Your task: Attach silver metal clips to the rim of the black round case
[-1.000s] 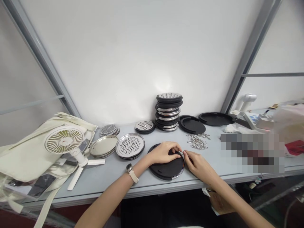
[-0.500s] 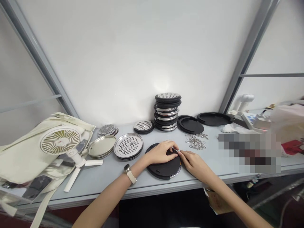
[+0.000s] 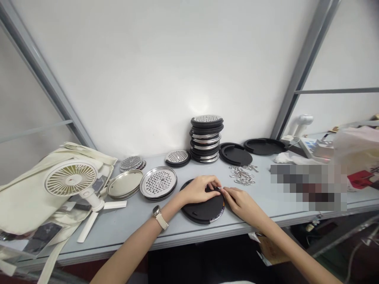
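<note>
The close work at the edge of the disc (image 3: 204, 208) probably called for a firm base and light fingertips: the disc was best held flat against the table (image 3: 266, 199), with any push aimed down into it rather than sideways, since a sideways shove might have made it slide or turn. The left hand (image 3: 205, 190) lay over the upper part of the disc with curled fingers and the thumb low — whether it gripped anything, one could not tell. The right hand (image 3: 241, 203) came in from the right side, its thumb and forefinger pinched on a silvery bit (image 3: 219, 189) too small to make out. Keeping both sets of fingertips that near each other seemed wise, as so slight a piece could easily have slipped or sprung away. The disc sat in the lower middle of the frame, near the table's front edge. It was round, matt black and flat-faced, with a small dark mark towards its lower left and a bright curved strip along its lower right edge — shiny, with touches of orange and violet. Just above right of the right hand lay a loose heap of wire clips (image 3: 243, 176).
</note>
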Motion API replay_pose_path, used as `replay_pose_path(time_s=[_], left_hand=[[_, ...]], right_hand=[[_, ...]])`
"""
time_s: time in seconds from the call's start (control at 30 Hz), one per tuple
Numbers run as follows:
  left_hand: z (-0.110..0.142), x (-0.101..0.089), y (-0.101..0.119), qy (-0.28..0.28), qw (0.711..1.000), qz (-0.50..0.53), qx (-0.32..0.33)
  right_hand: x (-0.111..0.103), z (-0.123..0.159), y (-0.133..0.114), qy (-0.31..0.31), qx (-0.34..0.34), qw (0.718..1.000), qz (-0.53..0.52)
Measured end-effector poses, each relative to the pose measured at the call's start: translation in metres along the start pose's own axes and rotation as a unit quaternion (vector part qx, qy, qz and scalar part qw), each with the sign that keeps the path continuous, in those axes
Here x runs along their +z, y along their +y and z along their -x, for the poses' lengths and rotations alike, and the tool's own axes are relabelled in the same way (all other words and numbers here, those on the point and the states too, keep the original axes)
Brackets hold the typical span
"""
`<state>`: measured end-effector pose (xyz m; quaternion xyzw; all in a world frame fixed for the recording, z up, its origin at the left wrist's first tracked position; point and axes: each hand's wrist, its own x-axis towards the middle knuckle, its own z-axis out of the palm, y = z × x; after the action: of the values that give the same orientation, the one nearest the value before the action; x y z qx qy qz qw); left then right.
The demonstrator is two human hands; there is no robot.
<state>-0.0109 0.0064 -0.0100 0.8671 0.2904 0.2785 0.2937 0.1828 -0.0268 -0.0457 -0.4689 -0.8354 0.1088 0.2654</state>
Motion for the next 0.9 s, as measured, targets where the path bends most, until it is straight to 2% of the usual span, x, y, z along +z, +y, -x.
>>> replay_pose_path(time_s=[0.33, 0.9], left_hand=[[-0.0001, -0.0012, 0.0030, -0.008, 1.000, 0.028, -0.007], [0.0009, -0.0018, 0.0033, -0.021, 1.000, 0.020, 0.000]], right_hand=[[-0.0061, -0.0003, -0.0015, -0.011, 0.011, 0.999, -0.048], [-0.0019, 0.0004, 0.0021, -0.007, -0.001, 1.000, -0.025]])
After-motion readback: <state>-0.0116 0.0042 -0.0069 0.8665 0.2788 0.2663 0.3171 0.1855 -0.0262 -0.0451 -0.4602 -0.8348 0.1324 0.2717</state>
